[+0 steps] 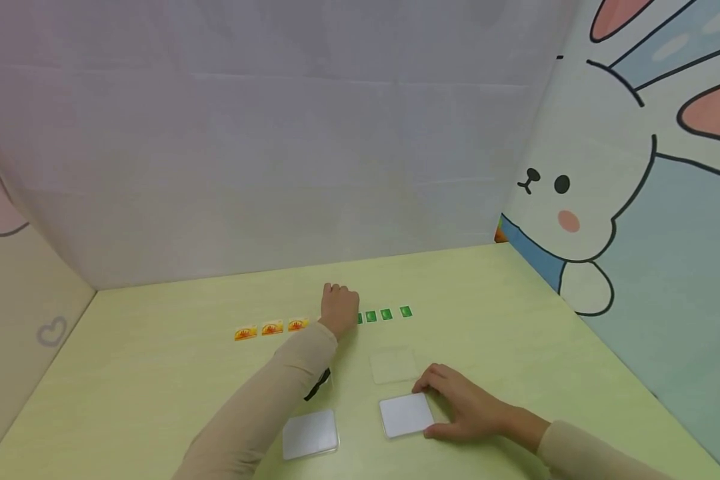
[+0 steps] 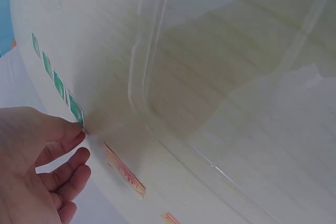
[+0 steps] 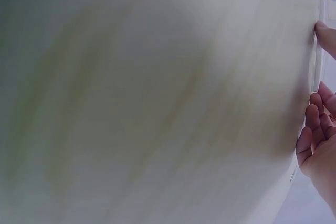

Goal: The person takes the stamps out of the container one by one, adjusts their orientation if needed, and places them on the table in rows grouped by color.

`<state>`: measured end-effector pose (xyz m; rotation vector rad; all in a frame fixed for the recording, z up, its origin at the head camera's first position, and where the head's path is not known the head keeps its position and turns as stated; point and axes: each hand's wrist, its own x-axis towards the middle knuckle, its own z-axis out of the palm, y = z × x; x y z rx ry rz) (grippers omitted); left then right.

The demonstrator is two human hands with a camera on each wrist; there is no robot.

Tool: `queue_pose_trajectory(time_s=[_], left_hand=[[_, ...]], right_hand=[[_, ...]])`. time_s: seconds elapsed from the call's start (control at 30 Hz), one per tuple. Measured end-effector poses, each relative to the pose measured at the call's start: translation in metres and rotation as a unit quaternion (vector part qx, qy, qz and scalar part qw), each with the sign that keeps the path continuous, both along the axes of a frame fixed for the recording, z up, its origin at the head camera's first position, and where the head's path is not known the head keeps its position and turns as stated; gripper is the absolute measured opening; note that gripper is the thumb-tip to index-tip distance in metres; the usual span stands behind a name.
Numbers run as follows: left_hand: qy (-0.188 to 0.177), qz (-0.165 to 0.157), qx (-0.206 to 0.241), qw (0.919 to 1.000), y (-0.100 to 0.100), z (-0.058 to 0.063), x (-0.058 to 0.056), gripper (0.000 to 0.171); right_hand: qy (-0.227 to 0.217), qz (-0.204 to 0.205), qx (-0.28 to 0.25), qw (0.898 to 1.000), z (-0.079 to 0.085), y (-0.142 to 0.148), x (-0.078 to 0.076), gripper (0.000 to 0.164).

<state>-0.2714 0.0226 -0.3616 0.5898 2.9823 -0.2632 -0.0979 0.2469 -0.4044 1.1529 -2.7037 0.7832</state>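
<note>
A: What fills the scene?

B: A pale green bench (image 1: 516,320), boxed in by a plain white panel (image 1: 264,147) at the far side and a cartoon rabbit wall (image 1: 624,200) on the right.

A: And on the bench?

B: Near the person, two white square lids: one (image 1: 310,434) on the left beside the left sleeve, another (image 1: 405,415) on the right. Just beyond the right one lies a clear, almost invisible square container (image 1: 393,365).

A: Where are the hands?

B: The right hand (image 1: 465,403) rests at the right white lid, thumb at its near edge and fingers curled round its far right corner, holding it flat on the bench. The left hand (image 1: 339,309) is stretched to the far row of small cards, fingers bent down over the middle of the row.

A: Is it grasping a card?

B: In the left wrist view the fingertips (image 2: 73,135) touch the end of a green card (image 2: 76,109), but I cannot tell whether it is pinched.

A: The row itself?

B: Three orange cards (image 1: 272,328) on the left, green cards (image 1: 387,313) on the right, all flat and slightly apart.
</note>
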Motion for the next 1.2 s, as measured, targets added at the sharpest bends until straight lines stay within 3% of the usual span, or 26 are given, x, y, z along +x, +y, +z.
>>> queue_pose_trajectory(time_s=[0.3,0.5,0.93,1.2], left_hand=[[-0.001,0.010,0.005,0.9999,-0.001,0.002,-0.001,0.011],[0.000,0.013,0.022,0.9997,-0.003,0.010,0.002,0.013],[-0.004,0.006,0.059,0.9982,-0.017,0.019,0.025,0.014],[0.030,-0.006,0.073,0.9968,-0.034,0.021,0.046,0.016]], right_hand=[[-0.006,-0.007,0.006,1.000,0.001,-0.001,0.000,0.049],[-0.003,-0.011,0.009,1.000,0.000,-0.002,-0.001,0.050],[-0.030,0.001,0.013,0.999,0.004,0.001,0.000,0.050],[-0.041,0.010,0.015,0.999,0.006,0.001,-0.003,0.051]])
